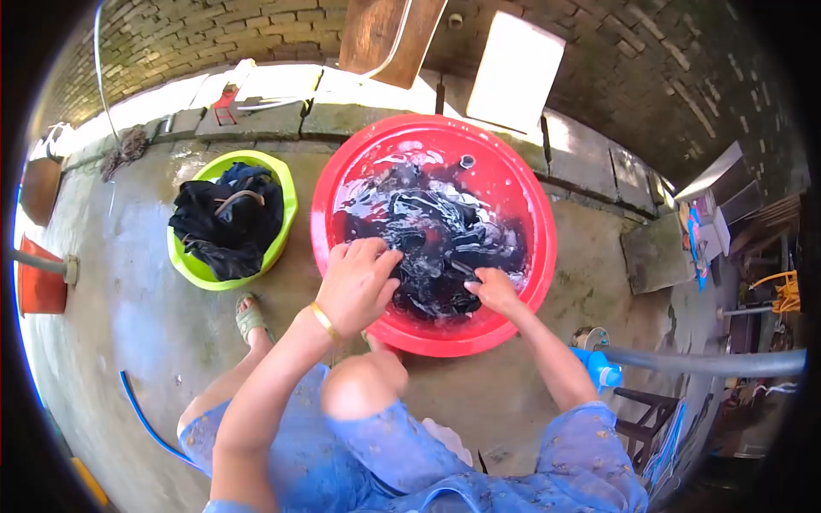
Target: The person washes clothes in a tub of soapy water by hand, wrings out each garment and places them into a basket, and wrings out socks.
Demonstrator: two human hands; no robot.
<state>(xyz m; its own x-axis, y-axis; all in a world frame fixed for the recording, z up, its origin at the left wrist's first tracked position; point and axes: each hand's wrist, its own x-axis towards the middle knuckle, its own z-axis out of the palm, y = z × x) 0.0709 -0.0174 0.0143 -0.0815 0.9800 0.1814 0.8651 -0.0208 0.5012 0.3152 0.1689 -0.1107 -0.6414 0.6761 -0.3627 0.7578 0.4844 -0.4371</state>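
Dark wet clothes [428, 244] lie in water inside a large red basin [545, 231]. My left hand [359, 286], with a gold bracelet at the wrist, is over the basin's near left rim, its fingers bent at the edge of the cloth; whether they grip it is unclear. At the near right side of the clothes, my right hand [493, 289] pinches a fold of the dark cloth between thumb and fingers. Suds and water show around the fabric.
A green basin [291, 201] with dark clothes [227, 218] stands at the left. An orange bucket [41, 278] is at the far left, a blue bottle [601, 369] at the right. Stone slabs [342, 120] line the brick wall.
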